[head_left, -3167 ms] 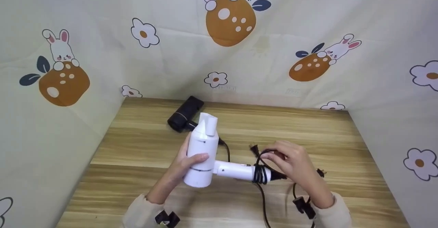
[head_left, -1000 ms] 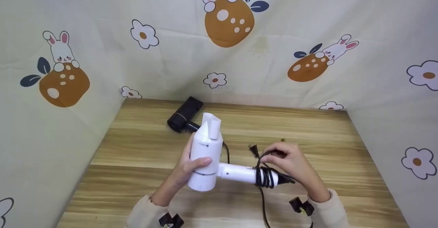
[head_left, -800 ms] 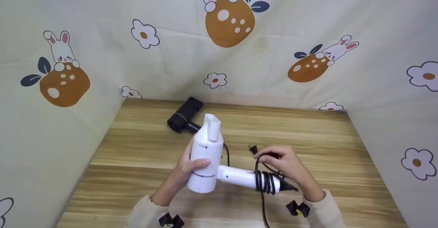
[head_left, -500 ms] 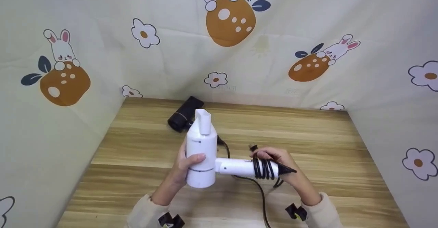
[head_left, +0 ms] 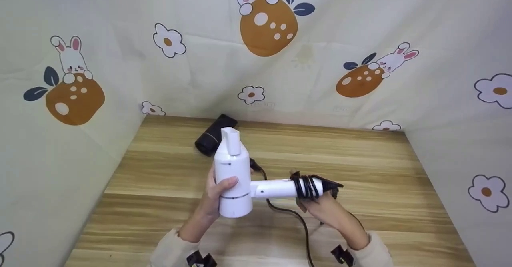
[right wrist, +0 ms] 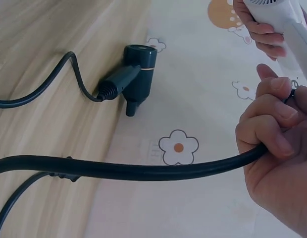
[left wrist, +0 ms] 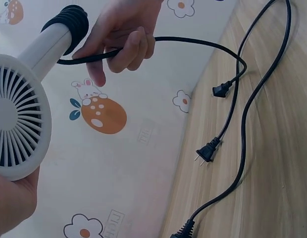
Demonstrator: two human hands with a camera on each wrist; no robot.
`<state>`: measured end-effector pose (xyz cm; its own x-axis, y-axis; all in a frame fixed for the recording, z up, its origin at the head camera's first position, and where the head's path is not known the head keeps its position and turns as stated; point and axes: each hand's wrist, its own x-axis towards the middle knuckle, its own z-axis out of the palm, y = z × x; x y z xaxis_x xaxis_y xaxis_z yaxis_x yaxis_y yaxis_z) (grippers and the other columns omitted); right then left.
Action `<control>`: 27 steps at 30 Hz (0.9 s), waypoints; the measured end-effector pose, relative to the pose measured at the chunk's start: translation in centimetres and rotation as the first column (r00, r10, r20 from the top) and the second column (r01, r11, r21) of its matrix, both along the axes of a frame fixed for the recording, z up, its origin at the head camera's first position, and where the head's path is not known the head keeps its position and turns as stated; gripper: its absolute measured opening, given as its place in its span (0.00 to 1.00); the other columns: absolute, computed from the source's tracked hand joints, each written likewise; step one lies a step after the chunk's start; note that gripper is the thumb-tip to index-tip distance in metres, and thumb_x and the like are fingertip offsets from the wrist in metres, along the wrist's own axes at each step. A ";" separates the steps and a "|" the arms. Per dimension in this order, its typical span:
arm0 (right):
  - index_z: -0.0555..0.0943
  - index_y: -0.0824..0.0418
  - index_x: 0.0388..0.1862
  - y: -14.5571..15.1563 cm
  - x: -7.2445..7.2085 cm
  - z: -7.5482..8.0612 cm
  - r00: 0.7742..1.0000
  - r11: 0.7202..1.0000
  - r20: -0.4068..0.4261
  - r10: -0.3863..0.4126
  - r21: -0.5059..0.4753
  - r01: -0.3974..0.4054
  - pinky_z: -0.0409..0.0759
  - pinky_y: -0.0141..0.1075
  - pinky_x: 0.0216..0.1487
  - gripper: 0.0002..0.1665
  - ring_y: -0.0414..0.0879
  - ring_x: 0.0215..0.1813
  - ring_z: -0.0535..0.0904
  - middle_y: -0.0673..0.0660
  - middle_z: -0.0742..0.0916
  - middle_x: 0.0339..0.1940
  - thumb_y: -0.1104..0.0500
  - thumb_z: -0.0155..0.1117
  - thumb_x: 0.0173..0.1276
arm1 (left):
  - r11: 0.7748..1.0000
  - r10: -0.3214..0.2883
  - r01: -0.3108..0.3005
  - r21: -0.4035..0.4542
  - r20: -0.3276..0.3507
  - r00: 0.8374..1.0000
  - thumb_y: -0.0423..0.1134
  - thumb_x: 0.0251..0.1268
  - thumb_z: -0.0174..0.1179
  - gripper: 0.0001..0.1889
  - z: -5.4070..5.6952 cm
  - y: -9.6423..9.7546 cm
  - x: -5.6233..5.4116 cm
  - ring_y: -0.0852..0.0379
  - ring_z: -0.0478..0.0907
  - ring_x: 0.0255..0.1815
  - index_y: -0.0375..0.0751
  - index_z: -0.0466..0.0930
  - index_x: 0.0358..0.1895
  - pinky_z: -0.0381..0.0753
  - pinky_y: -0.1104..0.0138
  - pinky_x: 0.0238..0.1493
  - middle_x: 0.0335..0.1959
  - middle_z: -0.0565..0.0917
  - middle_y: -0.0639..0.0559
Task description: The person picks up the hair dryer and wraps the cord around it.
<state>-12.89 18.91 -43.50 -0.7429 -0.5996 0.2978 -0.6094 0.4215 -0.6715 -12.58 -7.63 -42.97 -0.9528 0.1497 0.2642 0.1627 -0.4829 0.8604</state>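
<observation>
My left hand point(head_left: 212, 197) grips the barrel of a white hair dryer point(head_left: 233, 173), thumb across its front, nozzle pointing away. The handle sticks out to the right, with black power cord point(head_left: 308, 187) wound several times round its end. Below that end, my right hand point(head_left: 326, 210) is partly hidden by the handle. The right wrist view shows its fingers point(right wrist: 267, 111) curled round the cord point(right wrist: 168, 171). From the hand, in the left wrist view, the cord runs on to a small black plug point(left wrist: 222, 89). The dryer's round grille point(left wrist: 17, 116) faces that camera.
A black hair dryer point(head_left: 210, 141) lies at the back of the wooden table point(head_left: 160, 179), partly behind the white one. Its cord point(head_left: 298, 215) trails forward to the near edge. A two-pin plug point(left wrist: 208, 150) lies on the table. Patterned cloth point(head_left: 192, 79) walls the table.
My right hand has passed from above the handle's end down to below it, carrying the cord round. The white hair dryer has shifted slightly left and its handle has tilted up.
</observation>
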 end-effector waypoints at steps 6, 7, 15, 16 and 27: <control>0.82 0.60 0.45 0.0 0.7 0.1 0.994 0.992 -0.093 -0.064 0.104 0.074 0.79 0.30 0.33 0.12 0.33 0.29 0.76 0.52 0.87 0.32 0.58 0.53 0.70 | 0.991 0.131 -0.133 0.028 0.069 0.989 0.32 0.54 0.50 0.21 0.3 0.1 -0.2 0.55 0.81 0.40 0.50 0.65 0.53 0.79 0.64 0.43 0.39 0.83 0.50; 0.81 0.60 0.48 0.2 0.9 0.2 0.988 0.989 -0.139 -0.065 0.122 0.082 0.79 0.30 0.35 0.13 0.33 0.30 0.77 0.51 0.87 0.34 0.59 0.54 0.70 | 0.987 0.159 -0.161 0.025 0.086 0.984 0.32 0.54 0.49 0.21 0.3 0.1 -0.3 0.55 0.81 0.40 0.50 0.64 0.54 0.79 0.64 0.43 0.39 0.83 0.50; 0.82 0.60 0.36 0.9 1.8 1.5 0.881 0.995 -0.469 -0.071 0.034 0.098 0.76 0.22 0.26 0.07 0.32 0.25 0.78 0.48 0.86 0.26 0.65 0.66 0.57 | 0.952 0.294 -0.280 -0.121 0.118 0.949 0.32 0.54 0.54 0.27 0.4 0.1 -0.5 0.55 0.78 0.40 0.41 0.59 0.60 0.78 0.61 0.44 0.41 0.78 0.51; 0.82 0.60 0.35 0.9 1.8 1.6 0.871 0.996 -0.485 -0.071 0.013 0.088 0.75 0.21 0.26 0.07 0.32 0.24 0.78 0.48 0.86 0.26 0.66 0.67 0.56 | 0.948 0.299 -0.282 -0.145 0.110 0.948 0.32 0.54 0.55 0.28 0.4 0.1 -0.5 0.55 0.78 0.40 0.40 0.58 0.60 0.78 0.61 0.44 0.41 0.77 0.51; 0.82 0.56 0.28 1.3 1.5 3.2 0.857 0.990 -0.499 -0.131 -0.015 0.142 0.63 0.15 0.18 0.08 0.26 0.18 0.65 0.44 0.82 0.19 0.59 0.72 0.50 | 0.922 0.191 -0.164 -0.351 0.045 0.980 0.34 0.54 0.61 0.30 0.2 0.0 -0.6 0.52 0.77 0.40 0.34 0.57 0.58 0.79 0.57 0.42 0.42 0.76 0.43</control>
